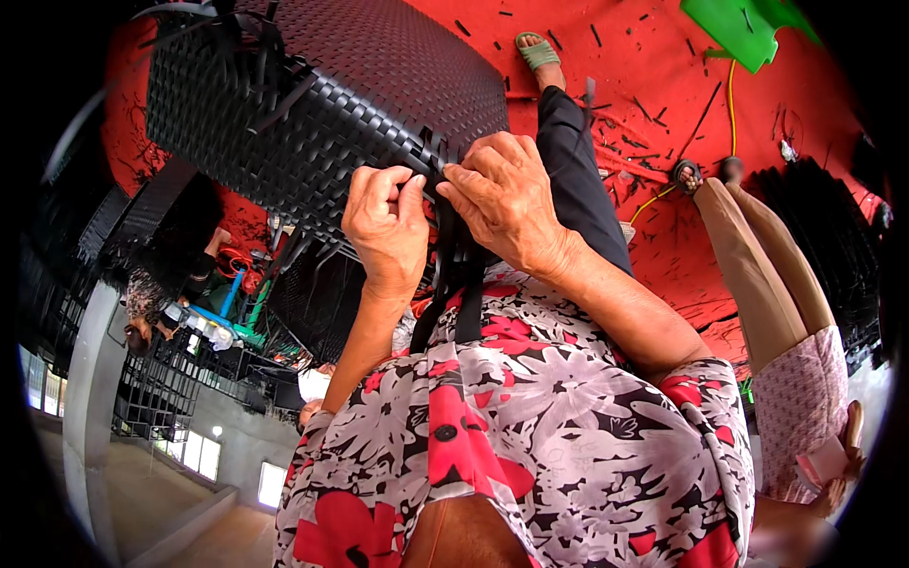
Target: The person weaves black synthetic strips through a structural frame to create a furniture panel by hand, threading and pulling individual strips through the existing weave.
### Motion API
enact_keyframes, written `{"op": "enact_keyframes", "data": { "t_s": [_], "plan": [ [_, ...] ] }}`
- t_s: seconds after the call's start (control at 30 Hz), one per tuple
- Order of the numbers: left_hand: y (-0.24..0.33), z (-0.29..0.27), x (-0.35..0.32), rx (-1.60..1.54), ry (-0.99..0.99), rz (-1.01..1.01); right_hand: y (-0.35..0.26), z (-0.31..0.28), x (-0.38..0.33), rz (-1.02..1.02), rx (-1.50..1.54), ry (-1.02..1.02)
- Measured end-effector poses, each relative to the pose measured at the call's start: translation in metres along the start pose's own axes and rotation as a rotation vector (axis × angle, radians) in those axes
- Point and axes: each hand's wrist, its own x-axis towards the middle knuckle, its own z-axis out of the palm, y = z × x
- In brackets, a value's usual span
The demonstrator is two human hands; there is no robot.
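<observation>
A large piece of black woven wickerwork (312, 133), made of flat plastic strips, lies before me and slants away to the upper left. At its near right corner, my right hand (511, 204) is closed in a pinch on a black plastic strip (432, 151). My left hand (386, 227) is beside it, fingers curled and thumb pressed to the forefinger at the woven edge. Whatever sits between those left fingertips is too small to make out. Long loose strip ends (445, 275) hang below the corner, between my wrists.
Black strip scraps litter the red floor covering (653, 237). A green plastic seat (748, 33) is at the upper right, with a yellow cord (731, 104) near it. A person in tan trousers (767, 256) stands on my right; another person (142, 303) is at the left.
</observation>
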Motion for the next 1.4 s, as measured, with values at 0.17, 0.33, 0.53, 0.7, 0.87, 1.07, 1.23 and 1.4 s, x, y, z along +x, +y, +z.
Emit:
{"op": "enact_keyframes", "data": {
  "t_s": [0.17,0.33,0.53,0.7,0.87,1.07,1.23,1.4],
  "plan": [
    [-0.004,-0.020,0.010,-0.145,-0.167,-0.226,-0.003,-0.009,0.009,0.083,0.048,-0.167],
    [0.004,-0.027,0.015,-0.054,-0.181,-0.083,0.019,-0.008,0.040,0.117,0.213,-0.262],
    [0.001,-0.024,0.014,0.080,-0.135,0.105,0.034,0.002,0.077,-0.331,0.193,-0.538],
    [-0.013,-0.021,0.012,0.213,-0.044,0.356,0.036,0.000,0.095,-0.573,0.068,-0.746],
    [-0.019,-0.016,0.005,0.215,0.050,0.397,0.033,0.003,0.102,-0.769,-0.009,-0.773],
    [-0.017,-0.003,-0.003,0.196,0.170,0.361,0.039,0.003,0.095,-0.828,0.026,-0.733],
    [-0.017,-0.002,-0.008,0.181,0.171,0.324,0.037,0.002,0.090,-0.821,0.001,-0.634],
    [-0.017,0.006,-0.018,0.137,0.183,0.322,0.040,0.006,0.093,-0.755,-0.007,-0.559]
  ]
}}
